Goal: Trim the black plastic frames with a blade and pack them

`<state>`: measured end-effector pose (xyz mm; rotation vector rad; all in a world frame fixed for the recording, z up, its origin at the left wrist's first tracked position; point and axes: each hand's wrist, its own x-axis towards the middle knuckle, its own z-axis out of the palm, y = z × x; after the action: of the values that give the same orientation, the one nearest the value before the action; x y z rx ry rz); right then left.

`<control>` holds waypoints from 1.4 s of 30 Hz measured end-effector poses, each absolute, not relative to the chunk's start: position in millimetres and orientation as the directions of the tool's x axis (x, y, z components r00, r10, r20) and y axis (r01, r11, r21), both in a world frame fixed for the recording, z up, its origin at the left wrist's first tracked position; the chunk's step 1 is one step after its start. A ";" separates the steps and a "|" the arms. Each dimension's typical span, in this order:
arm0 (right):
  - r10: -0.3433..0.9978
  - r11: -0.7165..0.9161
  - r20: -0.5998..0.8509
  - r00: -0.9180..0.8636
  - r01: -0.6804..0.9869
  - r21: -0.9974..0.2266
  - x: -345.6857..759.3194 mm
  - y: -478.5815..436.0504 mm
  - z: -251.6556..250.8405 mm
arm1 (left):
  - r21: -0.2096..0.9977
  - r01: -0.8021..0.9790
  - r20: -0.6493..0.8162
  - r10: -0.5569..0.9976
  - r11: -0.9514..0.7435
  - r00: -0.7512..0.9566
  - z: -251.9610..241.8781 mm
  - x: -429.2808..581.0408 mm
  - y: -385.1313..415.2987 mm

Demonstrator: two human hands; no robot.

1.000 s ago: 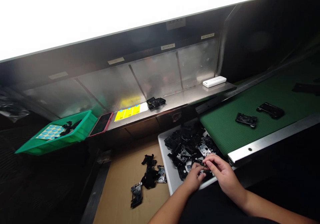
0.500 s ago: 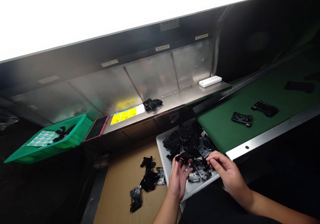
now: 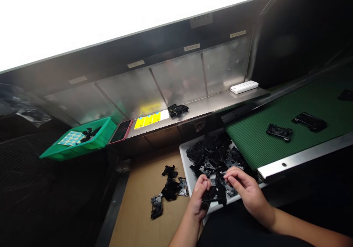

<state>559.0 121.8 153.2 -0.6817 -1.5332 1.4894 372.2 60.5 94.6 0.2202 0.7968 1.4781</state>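
Observation:
My left hand [image 3: 199, 200] is closed on a black plastic part [image 3: 214, 194], held just over the near edge of a white tray [image 3: 185, 163]. My right hand [image 3: 244, 189] has its fingers curled on the same part from the right side. The tray holds a heap of several black plastic parts [image 3: 213, 155]. A few more black parts [image 3: 169, 190] lie on the brown cardboard [image 3: 140, 206] to the left of the tray.
A green conveyor belt [image 3: 298, 111] on the right carries black parts [image 3: 279, 131]. On the steel shelf [image 3: 209, 105] lie a white box [image 3: 244, 86], a black part, yellow labels [image 3: 149, 120] and a red-cased phone [image 3: 120, 131]. A green bin [image 3: 82, 144] stands at the left.
My left hand lifted a black part out of the heap and brought it to the tray's near edge. My right hand moved in onto that part. The camera view shifted.

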 end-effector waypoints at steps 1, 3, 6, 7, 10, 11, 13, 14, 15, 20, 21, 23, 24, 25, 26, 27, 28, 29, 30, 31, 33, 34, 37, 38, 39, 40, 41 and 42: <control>0.844 0.104 0.186 -0.503 -0.186 -0.977 557.5 122.2 152.7 | 0.584 -0.798 -0.336 0.939 0.149 -0.070 97.2 372.4 57.0; 0.809 0.026 0.134 -0.573 -0.192 -0.981 553.6 122.5 150.6 | 0.560 -0.807 -0.346 0.938 0.186 -0.024 99.7 373.5 51.2; 0.775 -0.108 0.044 -0.630 -0.200 -0.974 546.6 122.1 145.9 | 0.503 -0.832 -0.397 0.917 0.234 0.018 97.0 377.8 47.4; 0.776 -0.152 0.012 -0.631 -0.205 -0.967 544.6 122.0 144.4 | 0.481 -0.839 -0.418 0.908 0.256 0.038 95.9 379.6 47.2; 0.794 -0.274 -0.084 -0.602 -0.232 -0.933 542.0 122.9 141.5 | 0.420 -0.845 -0.451 0.884 0.332 0.123 97.8 383.1 47.6; 0.803 -0.300 -0.108 -0.586 -0.242 -0.923 542.4 123.6 141.3 | 0.404 -0.847 -0.447 0.882 0.346 0.148 100.8 383.0 47.3; 0.825 -0.312 -0.129 -0.550 -0.254 -0.916 544.4 125.0 141.4 | 0.381 -0.856 -0.421 0.890 0.350 0.176 109.2 381.4 45.4; 0.838 -0.300 -0.127 -0.531 -0.254 -0.919 545.9 125.6 141.7 | 0.371 -0.864 -0.398 0.899 0.339 0.181 113.4 380.5 43.8; 0.849 -0.279 -0.116 -0.516 -0.252 -0.927 547.3 125.9 142.0 | 0.364 -0.875 -0.371 0.912 0.318 0.177 117.0 379.8 42.0; 0.853 -0.176 -0.043 -0.520 -0.208 -0.962 551.5 123.0 139.7 | 0.437 -0.880 -0.313 0.949 0.185 0.044 117.6 386.7 36.4; 0.845 -0.164 -0.038 -0.533 -0.192 -0.968 551.5 122.1 138.7 | 0.462 -0.868 -0.331 0.944 0.180 0.020 115.4 389.3 37.0; 0.829 -0.140 -0.031 -0.558 -0.154 -0.978 551.2 120.6 137.3 | 0.504 -0.842 -0.391 0.920 0.193 -0.023 111.5 393.8 39.4; 0.824 -0.120 -0.024 -0.566 -0.133 -0.984 551.1 119.9 137.1 | 0.519 -0.831 -0.423 0.905 0.201 -0.045 110.4 395.0 40.9; 0.820 -0.088 -0.009 -0.572 -0.111 -0.990 551.1 119.4 137.3 | 0.533 -0.820 -0.451 0.890 0.208 -0.067 110.0 395.6 42.3; 0.816 -0.044 0.014 -0.578 -0.087 -0.995 551.2 118.7 138.0 | 0.543 -0.813 -0.473 0.877 0.212 -0.087 110.2 395.5 43.4; 0.808 0.011 0.048 -0.587 -0.067 -0.998 551.5 118.0 138.9 | 0.546 -0.811 -0.484 0.869 0.209 -0.102 110.8 394.9 44.1; 0.794 0.070 0.087 -0.602 -0.050 -0.996 551.7 117.1 140.1 | 0.542 -0.815 -0.492 0.864 0.205 -0.110 111.7 394.1 44.4; 0.773 0.127 0.125 -0.622 -0.041 -0.991 552.0 116.1 141.3 | 0.534 -0.821 -0.499 0.859 0.202 -0.113 112.6 393.1 44.3; 0.748 0.175 0.157 -0.644 -0.037 -0.984 552.0 115.2 142.5 | 0.523 -0.828 -0.510 0.853 0.203 -0.112 113.3 392.2 43.8; 0.722 0.210 0.180 -0.668 -0.036 -0.977 551.8 114.3 143.5 | 0.505 -0.837 -0.525 0.845 0.212 -0.103 113.6 391.4 43.0; 0.680 0.246 0.193 -0.707 -0.028 -0.969 550.9 113.1 144.9 | 0.456 -0.854 -0.564 0.824 0.250 -0.060 112.7 390.3 41.5; 0.669 0.251 0.186 -0.719 -0.018 -0.968 550.2 112.8 145.4 | 0.432 -0.860 -0.582 0.812 0.272 -0.036 111.6 390.0 40.8; 0.652 0.247 0.158 -0.741 0.010 -0.969 548.6 112.8 146.2 | 0.387 -0.868 -0.615 0.788 0.313 0.010 107.3 389.7 39.8; 0.646 0.248 0.154 -0.748 0.016 -0.969 548.4 112.8 146.3 | 0.382 -0.868 -0.618 0.786 0.316 0.014 106.1 389.8 39.6; 0.638 0.255 0.153 -0.755 0.019 -0.967 548.4 112.7 146.4 | 0.380 -0.869 -0.620 0.784 0.318 0.016 105.1 389.9 39.4; 0.629 0.262 0.155 -0.762 0.020 -0.965 548.5 112.6 146.4 | 0.377 -0.869 -0.621 0.783 0.319 0.018 104.6 390.2 39.2; 0.621 0.269 0.156 -0.768 0.022 -0.963 548.7 112.4 146.2 | 0.375 -0.871 -0.622 0.783 0.319 0.019 104.5 390.6 39.0; 0.616 0.275 0.156 -0.772 0.025 -0.961 548.9 112.1 146.0 | 0.372 -0.873 -0.622 0.783 0.316 0.018 104.9 391.1 38.7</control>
<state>548.9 112.1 146.0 -0.5750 -2.0397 1.5241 391.1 38.7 104.9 -0.1276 0.8657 1.2905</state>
